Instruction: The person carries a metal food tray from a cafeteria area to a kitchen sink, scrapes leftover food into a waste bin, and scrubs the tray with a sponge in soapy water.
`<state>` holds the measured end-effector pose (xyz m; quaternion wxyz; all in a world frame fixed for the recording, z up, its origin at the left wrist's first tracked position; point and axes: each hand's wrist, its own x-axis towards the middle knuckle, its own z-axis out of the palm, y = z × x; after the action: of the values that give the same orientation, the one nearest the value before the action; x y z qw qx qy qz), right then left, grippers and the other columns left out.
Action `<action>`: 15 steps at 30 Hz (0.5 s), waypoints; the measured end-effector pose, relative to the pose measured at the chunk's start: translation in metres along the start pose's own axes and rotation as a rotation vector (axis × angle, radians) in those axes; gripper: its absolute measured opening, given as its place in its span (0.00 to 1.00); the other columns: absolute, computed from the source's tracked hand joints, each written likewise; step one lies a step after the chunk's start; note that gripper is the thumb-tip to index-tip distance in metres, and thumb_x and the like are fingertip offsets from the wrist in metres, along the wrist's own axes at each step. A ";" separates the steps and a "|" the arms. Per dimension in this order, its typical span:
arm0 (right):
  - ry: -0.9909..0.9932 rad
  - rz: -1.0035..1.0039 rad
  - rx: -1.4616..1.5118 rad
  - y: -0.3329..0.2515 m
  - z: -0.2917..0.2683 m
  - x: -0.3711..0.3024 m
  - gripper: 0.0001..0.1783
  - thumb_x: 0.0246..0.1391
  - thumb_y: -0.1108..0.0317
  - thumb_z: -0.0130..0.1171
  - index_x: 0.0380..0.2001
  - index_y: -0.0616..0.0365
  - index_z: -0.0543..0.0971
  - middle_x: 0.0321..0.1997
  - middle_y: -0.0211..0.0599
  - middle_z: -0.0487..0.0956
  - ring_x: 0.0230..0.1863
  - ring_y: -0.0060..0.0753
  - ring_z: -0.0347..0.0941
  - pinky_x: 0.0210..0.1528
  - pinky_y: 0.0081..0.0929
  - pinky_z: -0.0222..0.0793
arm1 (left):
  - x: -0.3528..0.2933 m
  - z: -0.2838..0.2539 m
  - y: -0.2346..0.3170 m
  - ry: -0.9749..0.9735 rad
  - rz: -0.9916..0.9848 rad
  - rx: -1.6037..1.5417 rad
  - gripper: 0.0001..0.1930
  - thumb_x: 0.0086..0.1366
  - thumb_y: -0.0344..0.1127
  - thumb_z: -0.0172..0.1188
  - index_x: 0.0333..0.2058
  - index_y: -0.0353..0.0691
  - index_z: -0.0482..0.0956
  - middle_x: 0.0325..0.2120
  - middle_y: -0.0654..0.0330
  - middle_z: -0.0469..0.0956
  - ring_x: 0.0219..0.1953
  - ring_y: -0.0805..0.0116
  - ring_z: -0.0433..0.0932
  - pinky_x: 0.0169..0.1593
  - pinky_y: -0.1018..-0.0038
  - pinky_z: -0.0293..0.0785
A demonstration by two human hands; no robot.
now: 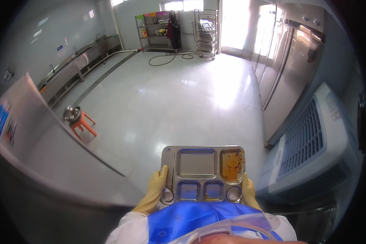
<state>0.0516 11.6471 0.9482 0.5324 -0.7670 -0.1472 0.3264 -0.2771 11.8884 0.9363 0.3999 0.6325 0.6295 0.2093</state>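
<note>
A steel compartment tray [197, 164] is held level in front of my blue apron [199, 213]. My left hand [156, 185], in a yellow rubber glove, grips its left edge with the thumb on the rim. My right hand [249, 191], gloved alike, grips the right edge. Orange-brown sauce with dark bits [232, 166] lies in the far right compartment. The other compartments look bare or carry slight residue. The fingers beneath the tray are hidden.
At left stands a metal-sided unit [53, 142], with an orange stool [83, 125] holding metal bowls beyond it. An air cooler [309, 142] and steel cabinet [290, 69] line the right. Sinks [83, 59], a shelf rack [156, 34], a wheeled rack [206, 36] and a hose [162, 64] are farther off.
</note>
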 end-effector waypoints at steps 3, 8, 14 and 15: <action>0.014 0.005 -0.186 -0.089 0.050 0.064 0.42 0.69 0.32 0.43 0.35 0.67 0.81 0.34 0.38 0.79 0.40 0.30 0.71 0.46 0.35 0.68 | 0.084 -0.021 0.078 0.042 0.027 0.007 0.40 0.70 0.70 0.49 0.35 0.28 0.83 0.25 0.45 0.81 0.25 0.55 0.81 0.32 0.59 0.74; -0.113 -0.085 -0.064 -0.142 0.159 0.253 0.39 0.69 0.34 0.47 0.32 0.65 0.80 0.30 0.33 0.77 0.36 0.27 0.70 0.41 0.33 0.68 | 0.248 -0.041 0.117 0.067 -0.072 -0.044 0.40 0.70 0.70 0.50 0.36 0.27 0.83 0.26 0.45 0.81 0.27 0.56 0.81 0.32 0.61 0.74; -0.391 -0.144 -0.068 -0.274 0.290 0.367 0.38 0.69 0.35 0.49 0.25 0.64 0.78 0.24 0.28 0.71 0.30 0.24 0.64 0.31 0.35 0.61 | 0.348 -0.079 0.123 0.303 -0.232 -0.331 0.38 0.70 0.68 0.53 0.40 0.27 0.80 0.23 0.53 0.79 0.24 0.64 0.78 0.28 0.66 0.72; -0.383 -0.160 -0.139 -0.279 0.312 0.399 0.38 0.70 0.36 0.48 0.24 0.64 0.77 0.23 0.29 0.71 0.29 0.23 0.64 0.30 0.34 0.60 | 0.384 -0.076 0.115 0.282 -0.241 -0.374 0.38 0.70 0.68 0.53 0.41 0.27 0.80 0.23 0.53 0.79 0.24 0.65 0.78 0.28 0.67 0.72</action>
<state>0.1765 12.2095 0.9968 0.4648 -0.7118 -0.3284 0.4117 -0.2170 12.2894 0.9786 0.4401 0.4327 0.7001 0.3590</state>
